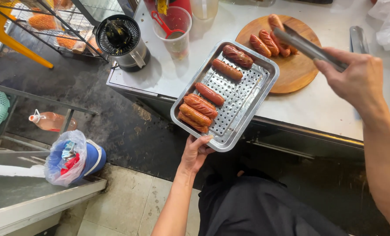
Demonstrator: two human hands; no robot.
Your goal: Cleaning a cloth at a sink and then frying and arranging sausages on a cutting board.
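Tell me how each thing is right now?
Left hand: holding the tray's near edge.
Tray: partly off the counter, six sausages inside.
Right hand: gripping tongs.
Tongs: closed on a sausage over the board.
Board: flat on the counter, sausages on it.
Cup: upright, no lid.

Steel bench: round wood board with sausages, clear cup, black juicer at left corner. Perforated tray overhangs front edge, sausages inside.
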